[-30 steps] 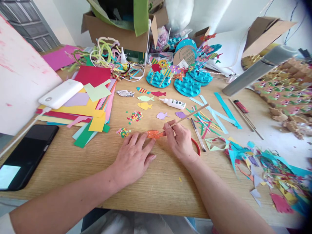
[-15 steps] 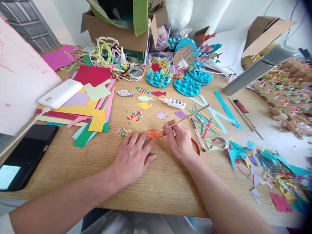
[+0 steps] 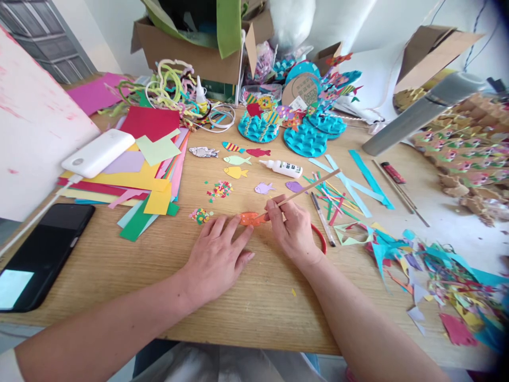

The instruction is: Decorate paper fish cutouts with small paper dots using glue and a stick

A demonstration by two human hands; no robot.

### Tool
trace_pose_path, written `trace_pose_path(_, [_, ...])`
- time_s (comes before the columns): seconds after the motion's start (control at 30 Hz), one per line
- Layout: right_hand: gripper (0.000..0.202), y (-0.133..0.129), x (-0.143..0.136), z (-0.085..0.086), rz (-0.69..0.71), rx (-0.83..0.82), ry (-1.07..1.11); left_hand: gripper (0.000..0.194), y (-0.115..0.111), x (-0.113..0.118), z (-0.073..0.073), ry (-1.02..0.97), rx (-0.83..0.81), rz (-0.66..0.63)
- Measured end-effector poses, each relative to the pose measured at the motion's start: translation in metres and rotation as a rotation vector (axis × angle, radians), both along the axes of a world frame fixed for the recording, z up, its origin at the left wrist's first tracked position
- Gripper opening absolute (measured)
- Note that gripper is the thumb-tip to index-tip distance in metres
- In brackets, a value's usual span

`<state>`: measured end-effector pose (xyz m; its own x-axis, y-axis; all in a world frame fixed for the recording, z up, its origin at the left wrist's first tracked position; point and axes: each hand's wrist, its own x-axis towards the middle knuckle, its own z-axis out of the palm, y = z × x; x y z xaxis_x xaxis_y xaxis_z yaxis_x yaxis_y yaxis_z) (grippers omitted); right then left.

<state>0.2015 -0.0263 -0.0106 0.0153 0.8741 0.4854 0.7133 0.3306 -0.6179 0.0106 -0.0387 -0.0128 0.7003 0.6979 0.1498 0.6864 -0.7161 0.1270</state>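
Orange paper fish, one — flat on the worktop; left hand, fingers spread, tips at its edge. Wooden stick, one — pinched in right hand's fingers, tip on fish.

The left hand and right hand are bare, and so are the left forearm and right forearm. A small round mole marks the left forearm near the wrist. The edge of a white sleeve shows above it. A loose, creased, pale grey-white garment covers the body, with blue cloth beside it.
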Motion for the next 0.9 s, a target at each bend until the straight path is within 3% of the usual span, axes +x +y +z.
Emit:
trace_pose_path(0.3, [0.026, -0.0012, 0.0022, -0.0015, -0.081, 0.017, 0.057, 0.042, 0.0003, 0.0002, -0.0003, -0.006, 0.002, -0.003])
trace_pose_path(0.9, [0.029, 0.0026, 0.0032, -0.0057, -0.100, -0.001, 0.000, 0.042, -0.0005, -0.0001, 0.0009, -0.004, -0.011, -0.002])
